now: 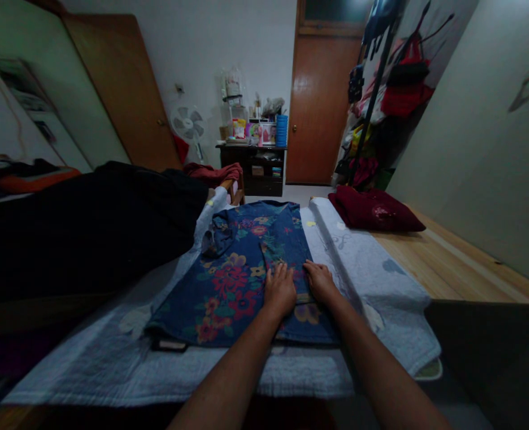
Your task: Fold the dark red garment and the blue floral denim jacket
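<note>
A blue shirt (228, 280) with red and yellow flowers lies spread on a pale quilted bedspread (381, 280). Its right side is folded inward, with the sleeve lying over the body, while the left sleeve (222, 233) sticks out crumpled at the upper left. My left hand (281, 291) rests palm down on the folded part, its fingers stretched forward. Close to its right, my right hand (321, 282) lies on the shirt's right edge, fingers slightly bent and pressed to the cloth. A small dark flat object (170, 345) peeks out from beneath the shirt's lower left hem.
A heap of black clothing (89, 233) covers the bed's left side. A folded maroon garment (376, 209) sits at the far right, beside a wooden board (448, 257). Farther back stand a fan (189, 123), a dark cabinet (250, 170) and hanging bags (403, 95).
</note>
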`<state>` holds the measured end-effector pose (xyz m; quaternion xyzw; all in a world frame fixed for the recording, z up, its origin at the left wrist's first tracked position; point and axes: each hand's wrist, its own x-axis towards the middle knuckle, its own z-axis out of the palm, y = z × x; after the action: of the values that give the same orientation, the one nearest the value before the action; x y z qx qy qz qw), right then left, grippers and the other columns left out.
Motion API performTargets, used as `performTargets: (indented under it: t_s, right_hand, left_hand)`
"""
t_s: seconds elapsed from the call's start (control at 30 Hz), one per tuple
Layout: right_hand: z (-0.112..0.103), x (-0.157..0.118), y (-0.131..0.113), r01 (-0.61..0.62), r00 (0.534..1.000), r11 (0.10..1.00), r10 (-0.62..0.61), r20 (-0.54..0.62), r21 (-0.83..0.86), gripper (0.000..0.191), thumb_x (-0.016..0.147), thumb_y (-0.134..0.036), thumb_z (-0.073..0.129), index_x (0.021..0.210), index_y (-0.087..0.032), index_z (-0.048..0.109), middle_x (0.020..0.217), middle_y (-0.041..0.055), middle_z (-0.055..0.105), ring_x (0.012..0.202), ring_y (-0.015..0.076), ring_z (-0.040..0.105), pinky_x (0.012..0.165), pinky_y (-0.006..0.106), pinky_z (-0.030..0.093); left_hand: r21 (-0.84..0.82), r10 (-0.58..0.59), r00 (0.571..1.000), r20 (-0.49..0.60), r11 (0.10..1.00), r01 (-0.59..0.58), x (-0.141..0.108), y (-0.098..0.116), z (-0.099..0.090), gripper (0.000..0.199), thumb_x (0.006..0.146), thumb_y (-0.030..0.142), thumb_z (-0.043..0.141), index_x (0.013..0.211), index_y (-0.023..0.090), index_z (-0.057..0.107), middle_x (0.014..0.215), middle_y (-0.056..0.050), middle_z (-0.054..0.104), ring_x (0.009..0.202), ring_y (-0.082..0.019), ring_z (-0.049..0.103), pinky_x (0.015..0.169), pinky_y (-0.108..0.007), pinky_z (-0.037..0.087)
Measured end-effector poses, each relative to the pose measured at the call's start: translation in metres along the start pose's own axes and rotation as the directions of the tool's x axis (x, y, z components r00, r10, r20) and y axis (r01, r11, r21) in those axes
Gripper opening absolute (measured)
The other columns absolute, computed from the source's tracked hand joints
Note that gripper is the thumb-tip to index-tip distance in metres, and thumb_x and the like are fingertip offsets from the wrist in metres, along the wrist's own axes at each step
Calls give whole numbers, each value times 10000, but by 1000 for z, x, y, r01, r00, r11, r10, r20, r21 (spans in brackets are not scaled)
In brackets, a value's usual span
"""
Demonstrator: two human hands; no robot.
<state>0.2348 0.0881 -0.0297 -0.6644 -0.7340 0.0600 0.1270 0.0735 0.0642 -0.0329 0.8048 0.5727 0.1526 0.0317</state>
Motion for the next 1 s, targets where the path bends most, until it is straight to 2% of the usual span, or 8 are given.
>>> performTargets:
  t_s: [0.1, 0.2, 0.27, 0.37, 0.5, 0.63, 0.83, 1.0]
  right_hand:
    - [-10, 5, -6, -1, 998, 999, 3, 58, -47, 402, 942, -184, 373, 1258, -230, 617, 1402, 64, 552, 1183, 257, 532, 981, 373, 390]
    - [-16, 10, -21, -13, 1000, 996, 15, 23, -89, 392, 934, -159, 363, 1217, -196, 632, 1381, 100, 565, 1290, 300, 461, 1041, 448, 336]
    - [-14, 13, -30, 32, 999, 997, -33, -17, -70, 408, 939, -151, 351, 1264, -170, 597, 1445, 99, 503, 1382, 288, 361, 1096, 457, 279]
    - [-4, 18, -36, 108, 994, 994, -108, 15, -11, 436, 954, -159, 331, 1337, -160, 540, 1510, 80, 424, 1423, 245, 309, 1133, 422, 249]
    - [9, 24, -28, 119, 990, 993, -120, 68, 23, 456, 967, -189, 326, 1392, -161, 491, 1520, 83, 406, 1418, 222, 327, 1149, 407, 236]
    - [10, 30, -19, 138, 988, 990, -137, 64, 1, 474, 980, -284, 347, 1423, -155, 457, 1541, 89, 369, 1430, 240, 301, 1149, 422, 236]
    - [10, 45, -16, 71, 993, 997, -66, 100, -39, 562, 976, -418, 355, 1483, -175, 364, 1586, 86, 264, 1460, 248, 223, 1149, 460, 210]
    - [12, 57, -14, 23, 996, 999, -19, 91, -41, 607, 968, -453, 345, 1494, -149, 336, 1592, 101, 244, 1462, 260, 208, 1148, 494, 188]
  left_hand:
    - [-7, 7, 1000, -8, 1000, -7, 0, 0, 1, 485, 937, 266, 356, 1398, 175, 475, 1519, -107, 412, 1435, -243, 294, 1177, -521, 201]
    - [-2, 9, 1000, -2, 1000, -9, 0, -1, 0, 485, 938, 260, 353, 1401, 173, 472, 1523, -107, 406, 1436, -243, 293, 1179, -524, 200]
    - [5, 8, 1000, 9, 1000, -8, 1, -1, 0, 487, 941, 253, 340, 1404, 169, 466, 1525, -104, 404, 1438, -238, 290, 1181, -518, 199]
    - [2, 3, 1000, 20, 1000, -3, 1, -1, 0, 502, 937, 248, 337, 1420, 165, 447, 1528, -98, 401, 1440, -231, 286, 1187, -505, 190]
    - [-1, 3, 999, 39, 1000, -3, 1, -2, 1, 515, 930, 253, 350, 1426, 151, 446, 1536, -102, 386, 1446, -233, 273, 1190, -505, 177]
    - [9, 10, 999, 43, 1000, -10, 1, -2, 1, 517, 929, 233, 334, 1426, 148, 447, 1537, -97, 385, 1446, -236, 268, 1189, -511, 174]
    - [22, 11, 999, 37, 1000, -12, 1, -1, 1, 522, 928, 240, 335, 1433, 157, 438, 1539, -86, 384, 1445, -234, 269, 1189, -510, 179]
    - [26, 5, 999, 47, 1000, -6, 2, -1, 0, 519, 938, 268, 329, 1434, 152, 433, 1543, -84, 376, 1448, -230, 264, 1190, -511, 185]
